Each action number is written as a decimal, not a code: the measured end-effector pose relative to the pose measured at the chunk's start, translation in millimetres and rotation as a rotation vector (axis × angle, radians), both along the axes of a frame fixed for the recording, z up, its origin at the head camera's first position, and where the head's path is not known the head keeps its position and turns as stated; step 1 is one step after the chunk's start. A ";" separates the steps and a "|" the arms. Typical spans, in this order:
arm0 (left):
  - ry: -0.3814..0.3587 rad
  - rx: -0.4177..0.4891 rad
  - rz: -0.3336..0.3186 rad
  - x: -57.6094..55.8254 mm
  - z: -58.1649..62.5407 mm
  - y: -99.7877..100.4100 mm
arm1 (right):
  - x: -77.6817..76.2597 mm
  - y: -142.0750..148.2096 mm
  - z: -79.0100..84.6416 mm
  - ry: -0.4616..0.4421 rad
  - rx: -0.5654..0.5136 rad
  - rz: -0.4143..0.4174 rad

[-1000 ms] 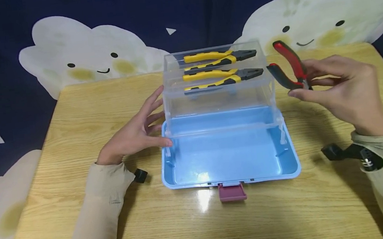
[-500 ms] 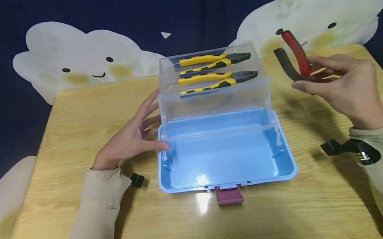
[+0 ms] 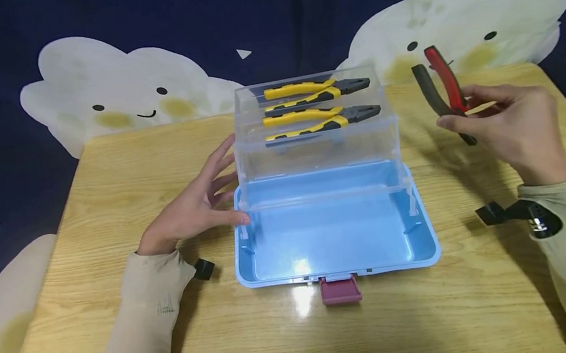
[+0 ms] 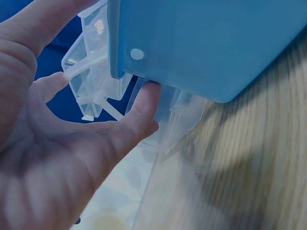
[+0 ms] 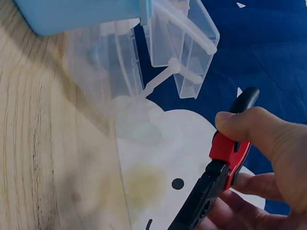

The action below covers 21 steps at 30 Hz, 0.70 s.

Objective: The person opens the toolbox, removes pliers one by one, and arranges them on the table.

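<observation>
Red-and-black pliers (image 3: pixel 449 84) sit farther right of clear trays (image 3: pixel 368 150) than a second ago | navy cloud-print cloth (image 3: pixel 278 27) backs wood-grain surface (image 3: pixel 289 337) | left grip (image 3: pixel 190 206) spreads fingers at blue toolbox (image 3: pixel 331 237) | two yellow-handled pliers (image 3: pixel 302 116) lie in trays | right grip (image 3: pixel 526 122) pinches red-and-black pliers above surface

We are counting one pair of red pliers (image 3: pixel 452 87) in our right hand (image 3: pixel 523 125), two pairs of yellow pliers (image 3: pixel 334 89) right of our left hand (image 3: pixel 188 209) and, between both, one box (image 3: pixel 333 234) and one latch (image 3: pixel 340 291).
</observation>
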<state>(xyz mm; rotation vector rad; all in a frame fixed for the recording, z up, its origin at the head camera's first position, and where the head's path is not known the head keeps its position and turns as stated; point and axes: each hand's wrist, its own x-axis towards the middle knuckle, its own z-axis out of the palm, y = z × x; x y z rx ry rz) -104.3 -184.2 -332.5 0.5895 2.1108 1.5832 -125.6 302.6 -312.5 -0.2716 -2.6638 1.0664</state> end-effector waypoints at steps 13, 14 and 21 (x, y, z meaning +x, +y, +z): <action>0.009 0.008 -0.003 -1.6 0.0 -0.7 | -11.1 2.9 -7.9 -0.194 0.135 -0.012; 0.009 0.007 -0.002 -1.7 -0.1 -0.8 | -11.0 3.4 -8.6 -0.202 0.149 -0.009; 0.005 0.004 -0.003 -2.0 -0.3 -0.4 | -11.0 2.5 -14.3 -0.235 0.207 0.014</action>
